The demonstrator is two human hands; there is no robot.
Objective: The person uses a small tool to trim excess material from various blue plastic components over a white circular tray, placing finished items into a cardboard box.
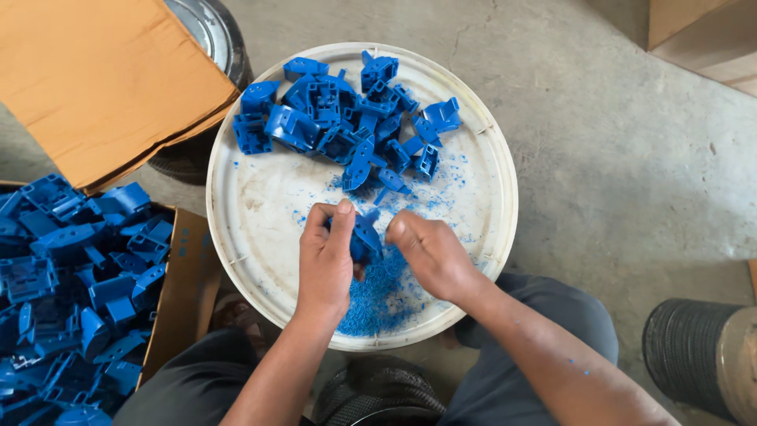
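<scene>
**Blue moulded parts being hand-trimmed over a round white lid**

Blue plastic part (365, 237) held between both hands above a round white lid (489, 158) that serves as the working surface. The left hand (327, 260) has its grip closed around the part, thumb upward, seemingly to steady it. The right hand (430, 252) is pinched narrow at the part's right edge; whether it holds a small blade or only the plastic cannot be told. Directly below the grip lies a mound of blue shavings (378, 296), which suggests the part is kept over the lid so that scraps collect there. Beyond the grip, at the lid's far side, sits a heap of similar blue parts (339, 118), within reach of either hand. Well to the left of the grip, a cardboard box (185, 276) holds many more blue parts (63, 292); its flap (102, 79) lies open. Bare concrete floor (615, 158) surrounds the lid.
</scene>
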